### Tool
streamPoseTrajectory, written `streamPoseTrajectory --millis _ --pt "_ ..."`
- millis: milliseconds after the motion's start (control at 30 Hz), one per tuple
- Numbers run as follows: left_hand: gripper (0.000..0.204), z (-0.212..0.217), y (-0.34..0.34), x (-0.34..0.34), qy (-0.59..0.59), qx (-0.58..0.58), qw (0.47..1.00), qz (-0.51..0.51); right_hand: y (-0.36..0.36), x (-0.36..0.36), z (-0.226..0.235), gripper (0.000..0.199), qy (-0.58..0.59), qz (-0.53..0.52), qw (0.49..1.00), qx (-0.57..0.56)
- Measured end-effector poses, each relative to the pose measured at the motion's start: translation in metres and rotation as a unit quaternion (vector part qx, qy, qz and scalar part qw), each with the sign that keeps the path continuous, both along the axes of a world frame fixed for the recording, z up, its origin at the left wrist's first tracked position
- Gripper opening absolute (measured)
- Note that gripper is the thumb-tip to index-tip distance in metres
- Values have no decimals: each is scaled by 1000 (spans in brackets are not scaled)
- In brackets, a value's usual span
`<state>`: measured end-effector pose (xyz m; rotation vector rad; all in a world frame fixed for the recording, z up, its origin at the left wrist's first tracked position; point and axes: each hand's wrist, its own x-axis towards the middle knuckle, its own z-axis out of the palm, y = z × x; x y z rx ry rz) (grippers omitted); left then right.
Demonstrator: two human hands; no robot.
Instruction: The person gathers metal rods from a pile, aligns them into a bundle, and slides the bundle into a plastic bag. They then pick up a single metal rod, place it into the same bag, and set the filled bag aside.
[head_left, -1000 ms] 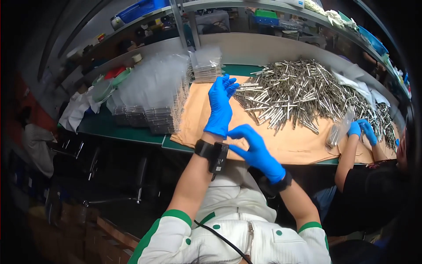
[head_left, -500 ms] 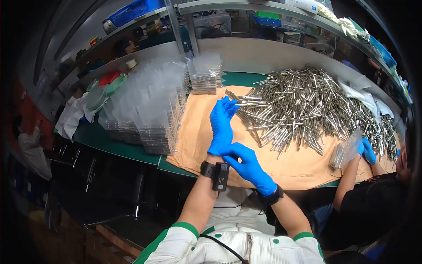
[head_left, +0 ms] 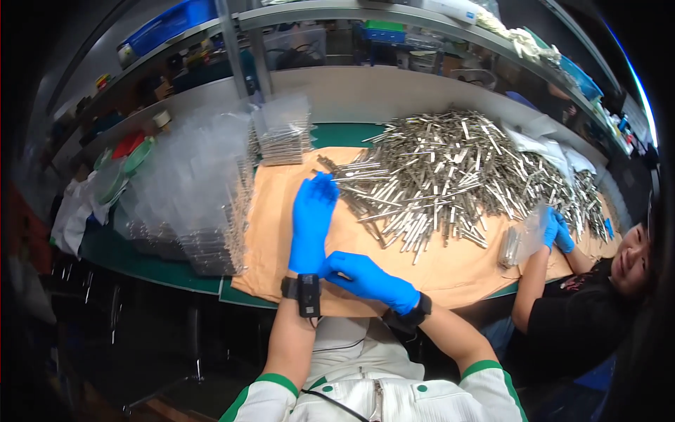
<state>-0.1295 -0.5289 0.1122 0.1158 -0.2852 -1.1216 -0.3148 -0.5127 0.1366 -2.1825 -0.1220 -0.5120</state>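
Note:
My left hand [head_left: 311,218], in a blue glove, is raised over the tan cloth [head_left: 274,204]. Its fingers are loosely bent and apart, with nothing seen in them, close to the near left end of a heap of thin metal rods [head_left: 450,176]. My right hand [head_left: 373,281], gloved in the same blue, reaches across to the left wrist. Its thumb and fingers pinch the cuff of the left glove [head_left: 307,257]. Just below that cuff, a small black device [head_left: 308,295] is strapped to my left forearm.
Clear plastic bags packed with rods [head_left: 204,239] stand at the left, with another stack of bagged rods [head_left: 283,137] behind. Green and red bowls [head_left: 130,146] lie farther left. At the right, a co-worker's gloved hands [head_left: 557,231] hold a bag of rods [head_left: 512,243]. A shelf [head_left: 337,13] spans the back.
The view has swung right, so the table shifts left in it. My left hand has turned more upright, and my right hand's fingers have closed in on the left glove's cuff.

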Motion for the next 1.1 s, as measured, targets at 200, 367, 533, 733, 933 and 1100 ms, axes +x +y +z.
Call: streamPoseTrajectory --millis 200,367,533,733,933,1100 --pt "38 -8 -22 -5 -69 33 997 3 -8 -4 -11 17 -9 -64 995 -72" --pt "40 -48 -18 32 -156 50 987 -1 -48 -16 4 30 -8 -38 986 -160" --pt "39 -37 -17 29 6 142 990 14 -131 -77 22 49 86 -186 979 -12" --pt "42 -38 -23 18 30 182 983 25 -255 -140 48 46 -48 -423 891 158" --pt "45 -52 -15 25 -94 141 984 47 -248 -84 59 31 134 -431 870 -199" --pt "44 -60 -29 15 -122 101 987 35 -274 -73 72 30 248 -475 844 -36"
